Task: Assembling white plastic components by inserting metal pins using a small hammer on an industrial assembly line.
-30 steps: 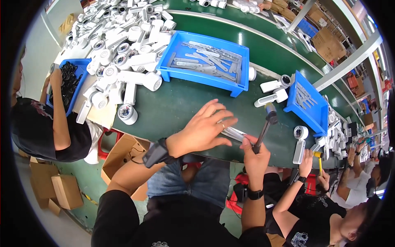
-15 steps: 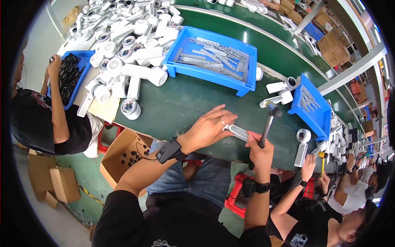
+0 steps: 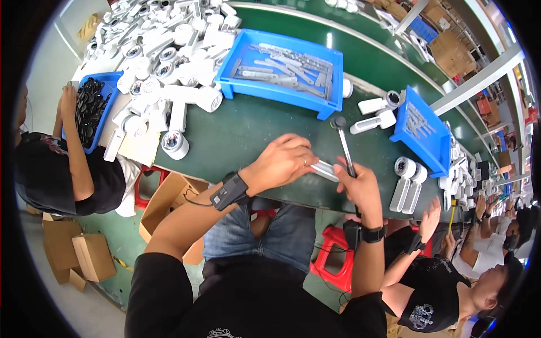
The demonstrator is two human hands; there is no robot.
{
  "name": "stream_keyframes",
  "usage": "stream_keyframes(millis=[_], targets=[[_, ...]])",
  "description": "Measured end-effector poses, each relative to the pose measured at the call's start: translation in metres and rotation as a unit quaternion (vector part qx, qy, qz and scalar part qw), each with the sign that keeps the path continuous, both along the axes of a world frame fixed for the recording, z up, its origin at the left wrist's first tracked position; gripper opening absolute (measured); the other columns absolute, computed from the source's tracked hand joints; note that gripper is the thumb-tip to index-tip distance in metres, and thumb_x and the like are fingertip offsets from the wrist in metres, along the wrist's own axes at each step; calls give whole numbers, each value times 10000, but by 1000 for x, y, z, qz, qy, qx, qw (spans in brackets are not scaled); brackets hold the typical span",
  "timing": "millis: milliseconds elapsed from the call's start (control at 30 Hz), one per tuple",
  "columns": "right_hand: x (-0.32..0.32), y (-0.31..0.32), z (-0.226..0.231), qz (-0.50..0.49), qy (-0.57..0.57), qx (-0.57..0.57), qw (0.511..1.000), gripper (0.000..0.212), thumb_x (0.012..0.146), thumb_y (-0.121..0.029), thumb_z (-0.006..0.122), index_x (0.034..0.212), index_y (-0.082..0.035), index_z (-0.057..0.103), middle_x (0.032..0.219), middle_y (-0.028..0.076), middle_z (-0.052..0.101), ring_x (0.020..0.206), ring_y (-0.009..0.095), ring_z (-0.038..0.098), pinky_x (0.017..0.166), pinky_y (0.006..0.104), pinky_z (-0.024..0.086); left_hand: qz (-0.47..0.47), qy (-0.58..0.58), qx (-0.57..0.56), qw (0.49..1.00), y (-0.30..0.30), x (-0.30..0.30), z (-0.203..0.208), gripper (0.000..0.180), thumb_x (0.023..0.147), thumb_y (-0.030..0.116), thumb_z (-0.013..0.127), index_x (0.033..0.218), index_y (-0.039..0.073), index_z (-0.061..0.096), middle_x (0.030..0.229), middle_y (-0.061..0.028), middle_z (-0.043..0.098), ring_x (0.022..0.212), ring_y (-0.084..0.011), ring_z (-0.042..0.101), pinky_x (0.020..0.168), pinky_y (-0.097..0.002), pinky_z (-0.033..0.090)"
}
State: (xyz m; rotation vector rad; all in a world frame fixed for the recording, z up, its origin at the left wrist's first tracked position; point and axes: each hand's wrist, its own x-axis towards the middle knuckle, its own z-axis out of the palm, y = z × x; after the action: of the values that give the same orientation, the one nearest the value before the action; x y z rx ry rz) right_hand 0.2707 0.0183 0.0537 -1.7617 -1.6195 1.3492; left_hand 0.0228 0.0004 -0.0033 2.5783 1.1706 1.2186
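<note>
Between my hands, above the green table, is a long slim white handle piece. The fingers of my left hand are closed around its left end. My right hand grips a hammer with a metal shaft and a dark round head, pointing up and away from me. The right thumb and fingertips also touch the right end of the handle piece. What lies under my left fingers is hidden.
A blue tray of grey strips stands ahead, a smaller blue tray to the right. White fan-like devices pile up at the left. Co-workers sit on both sides; one's hand is near two white devices. A cardboard box stands below.
The handle piece has turned and shows a narrower side. The hammer head has swung left and away. At right, a second white device now lies beside the first, and the co-worker's hand has opened.
</note>
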Motion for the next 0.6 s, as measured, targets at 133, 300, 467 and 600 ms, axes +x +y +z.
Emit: stream_keyframes(millis=[133, 300, 467, 600], targets=[[11, -10, -32, -77, 127, -67, 987, 321, 1011, -272, 761, 1170, 8, 760, 631, 39, 655, 411, 37, 411, 383, 249, 237, 5, -10, 13, 1000, -3, 4, -6, 260, 843, 228, 855, 1063, 104, 797, 1051, -17, 761, 1098, -246, 685, 996, -424, 548], [4, -16, -35, -97, 138, -16, 986, 324, 1026, -253, 741, 1198, 21, 736, 625, 21, 625, 425, 36, 411, 399, 246, 254, -44, 42, 93, 994, 9, 15, -4, 225, 875, 261, 817, 1077, 163, 824, 1055, -5, 775, 1056, -227, 710, 1020, -408, 556], [13, -71, -12, -68, 177, 107, 976, 519, 1101, -233, 609, 1555, -6, 501, 629, -30, 541, 466, 34, 420, 450, 227, 329, -38, 27, 27, 999, 11, 18, -6, 161, 887, 232, 791, 1038, 200, 839, 1016, 6, 780, 913, -205, 729, 971, -375, 579], [30, -131, 6, -73, 161, 139, 974, 612, 1157, -236, 446, 1708, -78, 230, 644, -49, 486, 495, 38, 410, 481, 230, 361, -40, 33, 23, 998, 12, 19, -8, 174, 888, 250, 785, 1047, 202, 837, 1007, 13, 777, 925, -197, 725, 973, -376, 571]])
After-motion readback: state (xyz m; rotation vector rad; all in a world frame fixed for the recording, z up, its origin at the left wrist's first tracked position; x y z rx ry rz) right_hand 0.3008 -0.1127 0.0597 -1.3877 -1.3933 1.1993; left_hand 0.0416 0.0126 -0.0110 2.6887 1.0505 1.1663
